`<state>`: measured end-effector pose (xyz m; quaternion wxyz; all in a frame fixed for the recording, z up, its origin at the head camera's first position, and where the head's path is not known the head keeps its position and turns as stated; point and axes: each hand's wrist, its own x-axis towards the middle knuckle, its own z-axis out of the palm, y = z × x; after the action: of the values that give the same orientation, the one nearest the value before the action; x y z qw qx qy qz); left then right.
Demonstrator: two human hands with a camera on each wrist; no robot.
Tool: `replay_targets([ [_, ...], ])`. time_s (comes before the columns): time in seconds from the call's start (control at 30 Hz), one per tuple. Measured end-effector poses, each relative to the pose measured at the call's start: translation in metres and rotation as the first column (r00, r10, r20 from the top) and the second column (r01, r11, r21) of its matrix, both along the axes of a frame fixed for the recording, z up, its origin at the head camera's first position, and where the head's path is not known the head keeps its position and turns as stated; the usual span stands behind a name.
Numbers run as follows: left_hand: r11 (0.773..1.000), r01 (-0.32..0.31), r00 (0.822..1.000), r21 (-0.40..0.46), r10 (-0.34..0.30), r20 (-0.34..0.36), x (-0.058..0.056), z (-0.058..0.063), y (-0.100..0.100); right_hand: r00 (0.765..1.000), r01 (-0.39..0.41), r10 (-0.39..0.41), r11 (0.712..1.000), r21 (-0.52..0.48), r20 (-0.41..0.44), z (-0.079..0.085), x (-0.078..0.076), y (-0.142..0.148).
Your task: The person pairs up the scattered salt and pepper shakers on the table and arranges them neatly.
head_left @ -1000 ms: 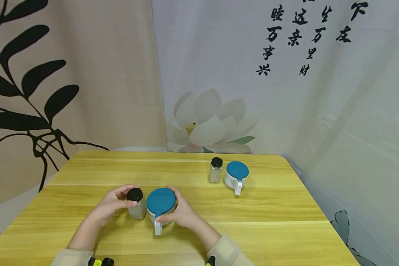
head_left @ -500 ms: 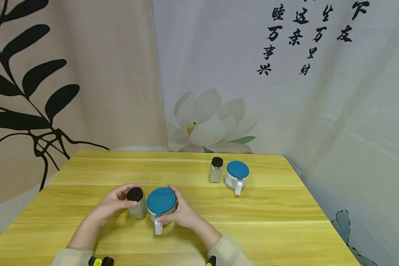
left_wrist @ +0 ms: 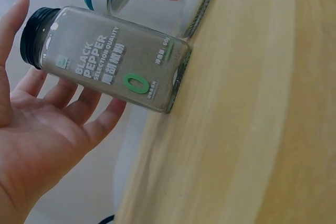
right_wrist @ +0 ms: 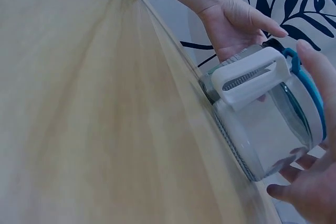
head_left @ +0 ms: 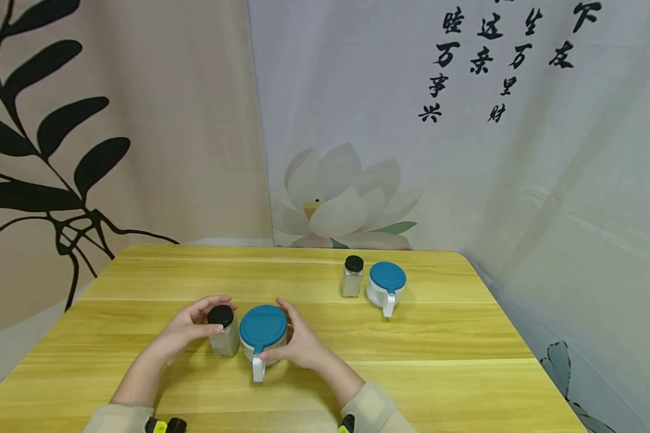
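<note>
A square glass jar of black pepper (head_left: pixel 224 338) with a black screw lid stands upright on the yellow wooden table (head_left: pixel 411 373). My left hand (head_left: pixel 189 325) is around its left side, thumb apart from the lid in the left wrist view and loosely bent fingers behind the jar (left_wrist: pixel 110 59). Close on its right stands a clear seasoning pot (head_left: pixel 262 328) with a blue lid and white handle. My right hand (head_left: pixel 300 344) curves loosely around the pot's right side. In the right wrist view, thumb and fingers spread apart beside the pot (right_wrist: pixel 262 129).
Farther back on the right stand a second black-lidded jar (head_left: pixel 352 278) and a second blue-lidded pot (head_left: pixel 386 285). Behind the table hangs a cloth backdrop (head_left: pixel 336 90) printed with a lotus, leaves and writing.
The fingers of both hands have loosened and spread slightly, the right thumb shifting off the pot's handle. The jar and pot stay where they were.
</note>
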<state>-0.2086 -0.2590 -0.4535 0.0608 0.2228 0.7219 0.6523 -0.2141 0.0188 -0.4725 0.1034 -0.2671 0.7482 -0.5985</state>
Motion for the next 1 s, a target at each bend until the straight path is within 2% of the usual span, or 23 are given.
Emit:
replay_targets([
  [0.5, 0.999, 0.009, 0.998, 0.037, -0.006, -0.062, 0.003, 0.01, 0.003, 0.997, 0.002, 0.0, 1.0, 0.027, -0.073, 0.007, 0.001, 0.004],
  [0.77, 0.997, -0.073, 0.995, -0.019, 0.071, -0.065, 0.004, 0.016, 0.004, 0.996, -0.007, 0.008, 1.0, 0.014, -0.091, 0.011, -0.002, 0.01],
  [1.0, 0.992, -0.118, 0.991, -0.042, 0.114, -0.076, 0.005, 0.022, 0.003, 0.995, 0.008, -0.007, 1.0, 0.012, -0.099, 0.017, -0.003, 0.015],
])
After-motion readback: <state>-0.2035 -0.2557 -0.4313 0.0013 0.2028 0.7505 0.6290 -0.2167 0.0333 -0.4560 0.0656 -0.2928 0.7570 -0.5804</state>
